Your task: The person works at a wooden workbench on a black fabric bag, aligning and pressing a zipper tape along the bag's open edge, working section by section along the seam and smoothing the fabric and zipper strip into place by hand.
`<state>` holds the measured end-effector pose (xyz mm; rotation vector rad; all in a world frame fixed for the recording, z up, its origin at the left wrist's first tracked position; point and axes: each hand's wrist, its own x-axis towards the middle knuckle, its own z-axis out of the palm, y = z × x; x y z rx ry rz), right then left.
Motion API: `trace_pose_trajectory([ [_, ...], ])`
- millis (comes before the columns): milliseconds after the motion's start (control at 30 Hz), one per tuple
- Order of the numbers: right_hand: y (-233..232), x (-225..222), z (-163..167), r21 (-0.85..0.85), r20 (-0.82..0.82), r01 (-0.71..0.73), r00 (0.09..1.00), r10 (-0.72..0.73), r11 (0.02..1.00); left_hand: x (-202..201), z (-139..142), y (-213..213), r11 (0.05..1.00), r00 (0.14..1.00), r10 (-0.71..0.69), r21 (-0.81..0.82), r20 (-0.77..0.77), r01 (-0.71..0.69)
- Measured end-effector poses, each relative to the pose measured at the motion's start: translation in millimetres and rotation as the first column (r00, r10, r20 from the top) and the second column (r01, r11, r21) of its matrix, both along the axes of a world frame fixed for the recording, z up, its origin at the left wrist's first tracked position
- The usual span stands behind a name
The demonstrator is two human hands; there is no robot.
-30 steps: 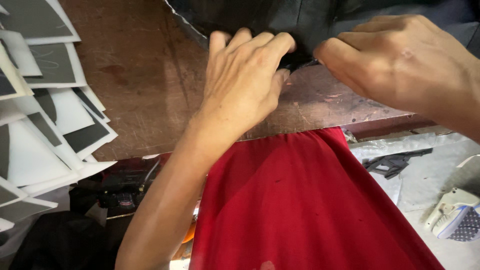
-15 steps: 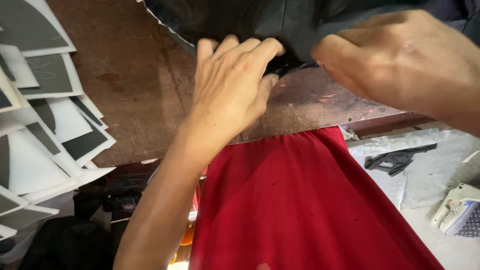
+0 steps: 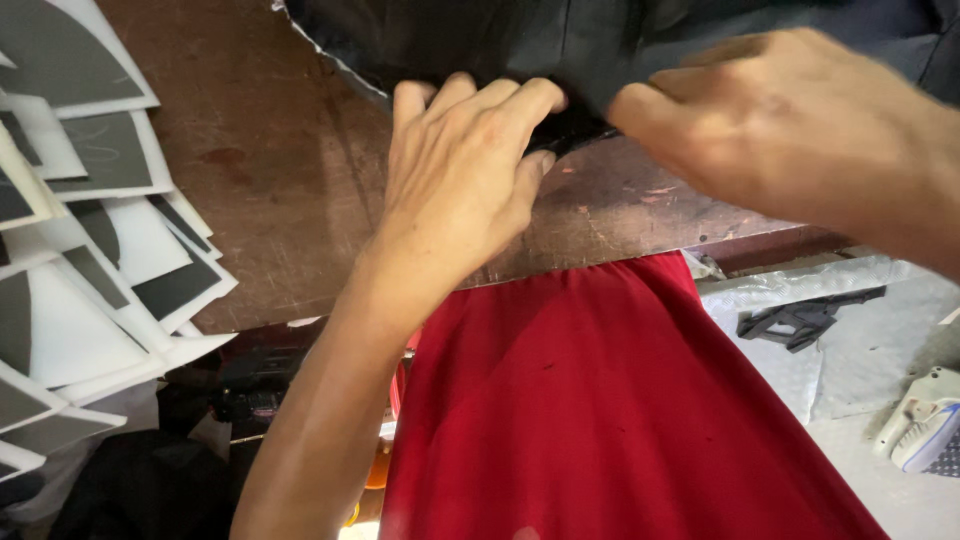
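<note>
A: Near to far, quick. At 6 o'clock, red cloth (image 3: 620, 400) over the lap, running up to the table edge. White shoe (image 3: 925, 432) at 4 o'clock on the floor, dark scrap (image 3: 800, 320) on grey padding (image 3: 850, 350) just above it.

B: Left side?

A: Fan of grey-and-white cut pieces (image 3: 90, 250) at 9 o'clock, overlapping, on the brown worktable (image 3: 270, 190).

B: Hands?

A: Left hand (image 3: 465, 175) at centre, fingers curled together and pressing on the edge of the black leather sheet (image 3: 560, 40) — that sheet lies at 12 o'clock, along the far part of the table. Right hand (image 3: 790, 130) at 1–2 o'clock, fingertips bunched against the same edge; it is blurred, so whether it truly pinches the leather I cannot tell.

B: Doing it well?

A: My read: keep the left hand flat and firm as an anchor, keep both sets of fingertips close at the fold so the leather doesn't slide, work the edge in small bites. Risk — a crease setting crooked if the sheet shifts on the table.
</note>
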<state>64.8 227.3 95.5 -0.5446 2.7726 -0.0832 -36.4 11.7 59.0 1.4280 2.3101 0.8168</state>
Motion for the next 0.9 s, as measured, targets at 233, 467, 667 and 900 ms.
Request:
trace_pose_trajectory([
  [233,21.7,25.4,6.0,-0.199,-0.100,0.268,0.951,-0.292,0.943,4.3,2.8,-2.3,1.000,0.999,0.007,0.010,-0.046,-0.007],
  [467,25.5,50.5,-10.4,-0.519,-0.130,0.404,0.834,-0.536,0.754,38.3,0.2,17.4,0.981,0.965,0.196,0.021,-0.177,-0.195],
  [667,14.1,68.6,-36.7,-0.602,-0.137,0.512,0.690,-0.710,0.613,42.6,-15.8,30.2,0.976,0.960,0.218,0.040,-0.179,-0.214],
  [900,7.8,72.9,-56.6,-0.672,-0.126,0.489,0.665,-0.737,0.556,37.6,-22.4,31.0,0.962,0.965,0.249,0.098,0.078,-0.256],
])
